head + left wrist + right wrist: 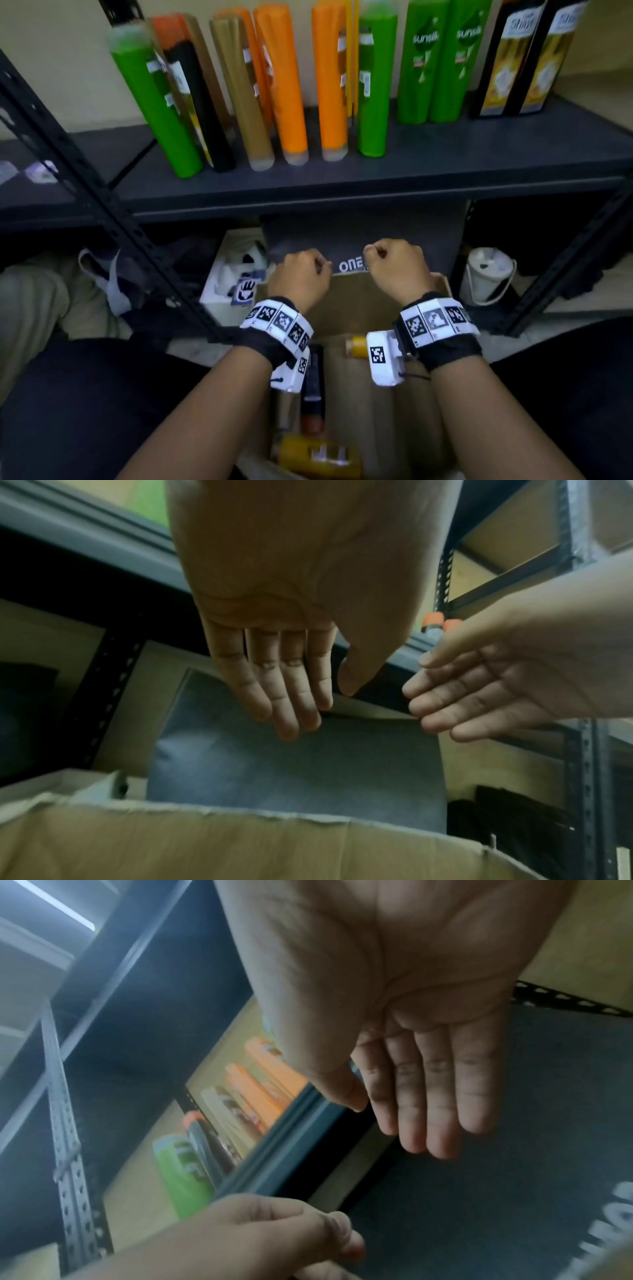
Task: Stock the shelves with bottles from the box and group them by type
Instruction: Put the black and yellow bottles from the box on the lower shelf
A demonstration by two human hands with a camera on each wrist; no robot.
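Observation:
An open cardboard box stands on the floor under the shelf, its dark far flap raised. Inside lie a yellow bottle, a dark bottle with an orange cap and a yellow-capped one. My left hand and right hand hover side by side at the flap's top edge. Both wrist views show straight, relaxed fingers holding nothing. On the shelf stand green, black, tan and orange bottles, then green Sunsilk bottles and black-and-gold ones.
A slanted black perforated post crosses in front at the left. Beside the box are a white carton on the left and a white pail on the right. A second post stands at the right.

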